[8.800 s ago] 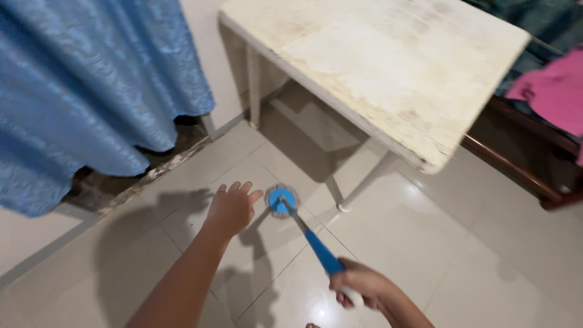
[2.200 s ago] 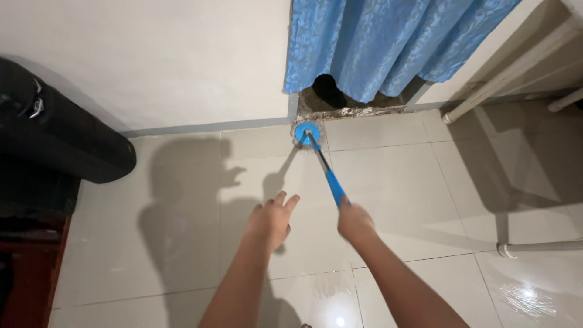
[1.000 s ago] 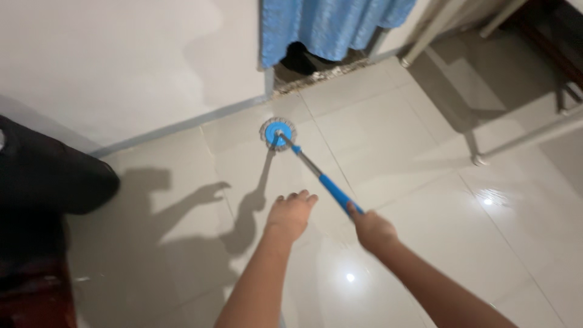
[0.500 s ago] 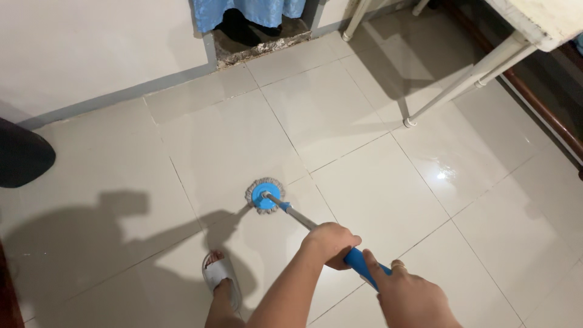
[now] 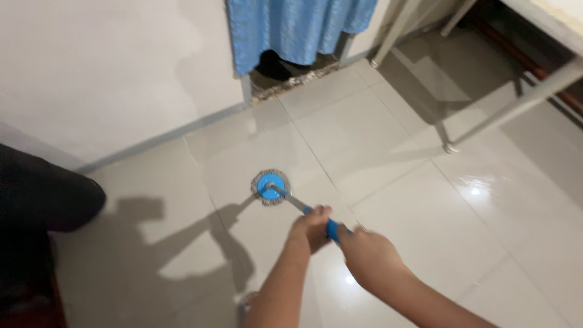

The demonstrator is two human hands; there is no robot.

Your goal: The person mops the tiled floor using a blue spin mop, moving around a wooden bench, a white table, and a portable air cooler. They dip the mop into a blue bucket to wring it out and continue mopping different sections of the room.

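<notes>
head view | worn on head | looks down, forward | near hands, floor (image 5: 395,182)

Indoor light, moderately dim, cast from above and behind the wearer. Small glare spots are seen on the glossy floor tiles (image 5: 388,140), one right of the blue mop head (image 5: 270,186), one near the arms. Hard dark shadows are thrown left of the mop head. Slight motion blur throughout; edges softened.
</notes>
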